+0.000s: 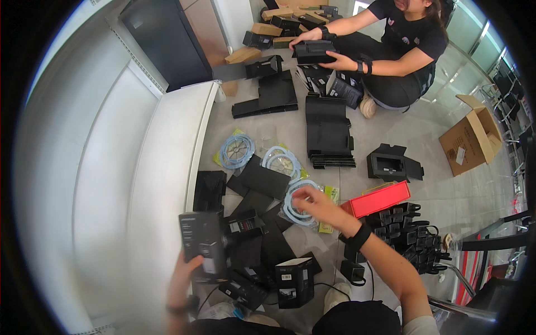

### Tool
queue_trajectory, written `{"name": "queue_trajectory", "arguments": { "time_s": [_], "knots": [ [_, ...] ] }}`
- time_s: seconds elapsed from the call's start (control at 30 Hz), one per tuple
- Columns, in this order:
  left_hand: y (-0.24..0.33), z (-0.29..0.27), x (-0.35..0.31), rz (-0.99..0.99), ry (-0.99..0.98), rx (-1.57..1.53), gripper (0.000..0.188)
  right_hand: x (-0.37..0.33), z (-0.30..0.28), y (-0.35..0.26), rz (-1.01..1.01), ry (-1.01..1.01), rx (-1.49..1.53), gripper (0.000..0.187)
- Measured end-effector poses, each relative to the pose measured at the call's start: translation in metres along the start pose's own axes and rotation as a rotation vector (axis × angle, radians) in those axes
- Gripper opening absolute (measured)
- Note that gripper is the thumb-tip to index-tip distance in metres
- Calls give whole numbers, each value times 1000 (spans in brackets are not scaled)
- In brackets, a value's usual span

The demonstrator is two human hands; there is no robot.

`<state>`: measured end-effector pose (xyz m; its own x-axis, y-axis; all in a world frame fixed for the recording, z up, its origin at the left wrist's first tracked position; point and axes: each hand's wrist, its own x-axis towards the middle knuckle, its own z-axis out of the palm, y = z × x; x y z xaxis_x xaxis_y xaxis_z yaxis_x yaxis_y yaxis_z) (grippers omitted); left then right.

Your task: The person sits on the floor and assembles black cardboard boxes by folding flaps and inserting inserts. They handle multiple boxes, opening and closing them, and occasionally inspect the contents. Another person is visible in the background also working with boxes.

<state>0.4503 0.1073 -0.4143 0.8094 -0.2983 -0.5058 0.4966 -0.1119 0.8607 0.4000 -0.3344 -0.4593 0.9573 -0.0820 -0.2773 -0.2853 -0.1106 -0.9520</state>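
My left hand (187,272) grips a black printed box (204,245) near its lower part, thumb across the front, close to the white shelf. My right hand (316,204) hangs above a light-blue ring-shaped item (290,207) in clear wrapping. Its fingers are bent and smeared by motion, so I cannot tell whether they hold anything. Between my hands lie flat black cardboard pieces (265,178). Another black box (294,283) stands upright in front of me, beside my feet.
A white shelf (167,139) runs along the left. Opposite me, a seated person (407,61) holds a black box (314,53). Stacked black cartons (328,131), a red box (379,200), several black devices (410,234) and an open brown carton (466,145) are on the floor.
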Motion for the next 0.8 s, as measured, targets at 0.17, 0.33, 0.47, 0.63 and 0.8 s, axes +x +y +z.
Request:
{"name": "queue_trajectory", "arguments": {
  "time_s": [0.17, 0.33, 0.47, 0.63, 0.8],
  "knots": [
    [3, -93, -16, -29, 232, 164, 76, 16, -44, -1, 162, 63, 159, 31],
    [-4, -124, -27, -33, 333, -61, 44, 17, -52, 2, 249, 130, 292, 27],
    [-16, -117, -24, -134, 321, -135, 42, 24, -42, 9, 244, 143, 330, 25],
    [-33, -48, -12, -220, 155, -219, 43, 63, -51, 50, 195, 312, 277, 23],
    [-61, 14, 14, -450, -128, -191, 57, 108, -94, 125, -74, 722, -264, 26]
  ]
}}
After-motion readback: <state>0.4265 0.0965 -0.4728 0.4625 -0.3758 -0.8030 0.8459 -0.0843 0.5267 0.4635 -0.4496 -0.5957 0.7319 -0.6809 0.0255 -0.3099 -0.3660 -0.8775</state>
